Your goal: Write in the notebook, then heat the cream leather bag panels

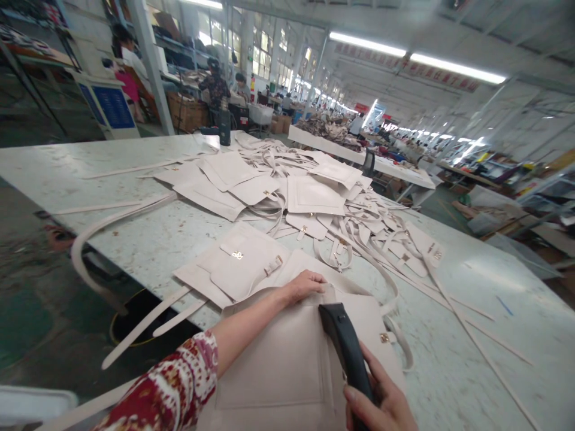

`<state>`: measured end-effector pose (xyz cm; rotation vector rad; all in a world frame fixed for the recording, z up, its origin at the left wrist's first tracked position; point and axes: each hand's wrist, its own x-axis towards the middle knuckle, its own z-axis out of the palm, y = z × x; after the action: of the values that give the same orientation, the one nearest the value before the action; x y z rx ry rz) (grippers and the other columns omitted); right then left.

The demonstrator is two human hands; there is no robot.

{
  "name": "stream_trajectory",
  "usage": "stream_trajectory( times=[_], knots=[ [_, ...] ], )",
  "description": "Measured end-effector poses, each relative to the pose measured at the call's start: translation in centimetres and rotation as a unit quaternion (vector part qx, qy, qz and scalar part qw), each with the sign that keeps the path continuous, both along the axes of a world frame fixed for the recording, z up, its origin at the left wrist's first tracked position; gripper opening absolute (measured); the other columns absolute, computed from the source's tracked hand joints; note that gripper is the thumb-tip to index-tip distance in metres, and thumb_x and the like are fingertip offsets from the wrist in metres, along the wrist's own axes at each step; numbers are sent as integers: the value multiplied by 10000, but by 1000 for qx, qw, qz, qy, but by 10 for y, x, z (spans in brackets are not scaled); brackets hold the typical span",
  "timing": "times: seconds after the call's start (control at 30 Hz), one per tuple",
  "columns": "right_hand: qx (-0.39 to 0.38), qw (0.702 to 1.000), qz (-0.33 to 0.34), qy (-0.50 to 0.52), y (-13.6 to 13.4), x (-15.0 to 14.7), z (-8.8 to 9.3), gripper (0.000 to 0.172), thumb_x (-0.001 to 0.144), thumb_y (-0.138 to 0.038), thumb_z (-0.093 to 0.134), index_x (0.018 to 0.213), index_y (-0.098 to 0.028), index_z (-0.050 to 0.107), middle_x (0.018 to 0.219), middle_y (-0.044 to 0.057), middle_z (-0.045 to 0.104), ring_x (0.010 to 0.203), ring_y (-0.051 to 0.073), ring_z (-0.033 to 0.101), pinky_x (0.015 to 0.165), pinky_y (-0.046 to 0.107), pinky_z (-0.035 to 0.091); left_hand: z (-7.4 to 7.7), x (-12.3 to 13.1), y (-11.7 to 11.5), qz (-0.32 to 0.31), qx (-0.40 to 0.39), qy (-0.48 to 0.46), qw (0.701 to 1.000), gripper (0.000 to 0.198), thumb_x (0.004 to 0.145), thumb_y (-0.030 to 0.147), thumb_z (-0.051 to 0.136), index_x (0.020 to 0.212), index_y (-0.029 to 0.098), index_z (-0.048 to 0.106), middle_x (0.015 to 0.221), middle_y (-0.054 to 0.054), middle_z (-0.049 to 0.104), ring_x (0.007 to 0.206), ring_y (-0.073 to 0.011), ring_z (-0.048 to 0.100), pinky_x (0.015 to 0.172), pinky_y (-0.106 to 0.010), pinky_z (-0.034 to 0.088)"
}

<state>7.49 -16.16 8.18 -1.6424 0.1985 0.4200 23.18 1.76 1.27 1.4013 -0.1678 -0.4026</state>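
A beige leather-like bag (274,359) lies at the table's near edge, its stitched panel facing up. My left hand (305,287) is closed over its far edge, the fingertips partly hidden behind the material. My right hand (381,395) is wrapped around a black handheld tool (348,347) shaped like a hair clipper. The tool's wide head rests on or just above the bag's right seam, close to my left fingers; contact cannot be made out. Left of my forearm lies another beige bag (240,260) with a gold clasp, its straps hanging over the table edge.
A pale worktable (485,287) stretches around me. Farther back lies a heap of beige bag pieces (317,194) and straps, with a dark bottle (224,124) behind it. Long strips trail to the right. People sit working at the far left; other loaded tables stand beyond.
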Motion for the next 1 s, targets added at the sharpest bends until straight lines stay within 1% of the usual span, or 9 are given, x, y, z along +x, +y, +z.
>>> stream_trajectory(
  times=[0.13, 0.27, 0.47, 0.57, 0.63, 0.7, 0.83, 0.93, 1.0],
  knots=[
    [30, 999, 2, 33, 7, 24, 11, 832, 654, -442, 680, 1318, -202, 240, 524, -43, 551, 364, 140, 483, 337, 239, 411, 10, 0, 1, 16, -24, -22, 999, 254, 614, 254, 531, 751, 103, 682, 760, -45, 669, 784, -185, 564, 822, -299, 386],
    [62, 998, -4, -15, 6, 47, 15, 776, 670, -381, 670, 1303, -191, 264, 624, -3, 606, 394, 137, 516, 332, 220, 422, 20, -1, 2, 22, -50, -39, 998, 292, 681, 294, 492, 803, 114, 687, 856, -50, 677, 899, -199, 549, 889, -305, 362],
    [89, 996, 1, -21, -2, 45, 12, 763, 690, -384, 667, 1301, -220, 241, 686, -12, 589, 420, 128, 521, 343, 230, 452, 13, -3, 1, -17, -62, 10, 998, 369, 566, 153, 509, 893, 98, 672, 741, -37, 672, 671, -160, 573, 680, -269, 415],
    [60, 998, 9, -20, 0, 49, 13, 736, 704, -391, 652, 1297, -207, 257, 649, -14, 590, 402, 134, 517, 338, 229, 436, 9, -4, 0, -13, -62, 17, 998, 337, 555, 132, 510, 844, 92, 677, 706, -24, 662, 612, -125, 544, 623, -229, 391],
    [25, 998, -8, -50, 1, 58, 15, 667, 727, -401, 635, 1273, -204, 305, 617, -17, 590, 397, 130, 514, 357, 226, 428, 9, -6, -2, -14, -61, 20, 998, 316, 562, 136, 515, 830, 86, 675, 683, -23, 655, 580, -116, 529, 583, -219, 378],
    [25, 997, -26, -71, -2, 67, 17, 621, 734, -410, 636, 1240, -207, 339, 628, -18, 587, 419, 133, 523, 378, 235, 432, 10, -9, -3, -16, -63, 16, 998, 306, 577, 146, 529, 841, 85, 670, 708, -32, 660, 587, -118, 536, 579, -219, 383],
    [143, 988, -11, -57, -20, 72, 15, 487, 731, -367, 653, 1109, -226, 381, 724, -14, 567, 493, 138, 537, 388, 250, 453, 9, -13, -6, 6, -77, -19, 997, 248, 618, 174, 560, 830, 104, 668, 755, -31, 664, 654, -116, 557, 654, -227, 407],
    [198, 979, 44, -35, -36, 64, 12, 345, 777, -333, 596, 1036, -215, 402, 757, -2, 552, 495, 116, 523, 379, 227, 448, 4, -14, -8, 37, -75, -50, 995, 177, 595, 143, 582, 739, 100, 675, 724, -28, 659, 682, -115, 556, 673, -215, 400],
    [211, 974, 87, -16, -44, 59, 10, 356, 785, -331, 575, 1065, -203, 396, 769, 12, 545, 479, 110, 517, 367, 223, 448, 0, -16, -9, 53, -67, -60, 995, 168, 572, 109, 577, 707, 99, 677, 690, -21, 653, 655, -106, 545, 633, -199, 387]
  ],
)
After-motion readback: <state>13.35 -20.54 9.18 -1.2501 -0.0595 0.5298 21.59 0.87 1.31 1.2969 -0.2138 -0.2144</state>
